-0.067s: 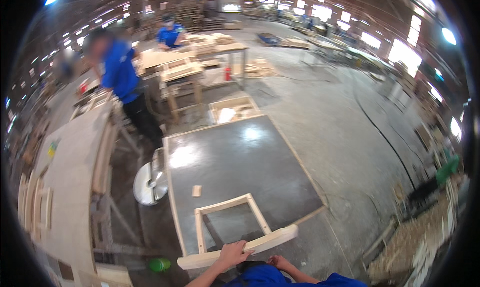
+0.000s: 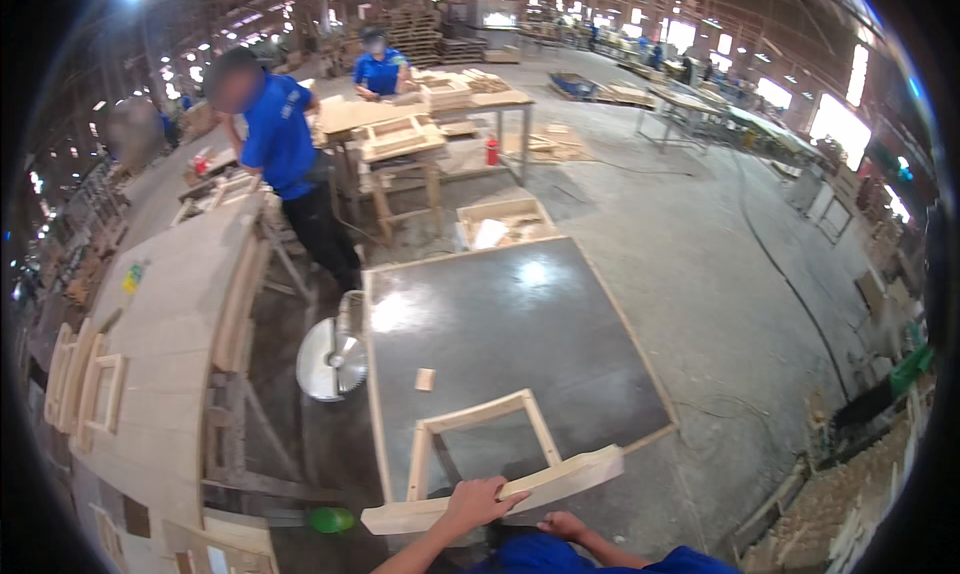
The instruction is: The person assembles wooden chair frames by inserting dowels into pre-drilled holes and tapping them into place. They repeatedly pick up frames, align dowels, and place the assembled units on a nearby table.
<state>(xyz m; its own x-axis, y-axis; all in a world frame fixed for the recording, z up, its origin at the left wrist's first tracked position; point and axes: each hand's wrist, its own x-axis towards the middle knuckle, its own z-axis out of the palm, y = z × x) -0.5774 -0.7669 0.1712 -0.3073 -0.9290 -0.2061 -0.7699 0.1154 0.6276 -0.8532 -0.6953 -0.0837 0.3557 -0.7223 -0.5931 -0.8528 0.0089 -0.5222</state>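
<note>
A pale wooden frame (image 2: 485, 437) with a broad curved front rail lies at the near edge of a dark square worktable (image 2: 500, 314). My left hand (image 2: 480, 499) rests on top of the curved rail, fingers wrapped over it. My right hand (image 2: 562, 524) sits just under the rail's near side, partly hidden by my blue sleeve. A small wooden block (image 2: 425, 379) lies loose on the tabletop beyond the frame.
A circular saw blade (image 2: 333, 361) stands at the table's left edge. A long bench (image 2: 170, 334) with wooden frames runs along the left. A person in blue (image 2: 280, 164) stands beside it; another works at a far table (image 2: 440, 109). A green object (image 2: 330, 519) lies on the floor.
</note>
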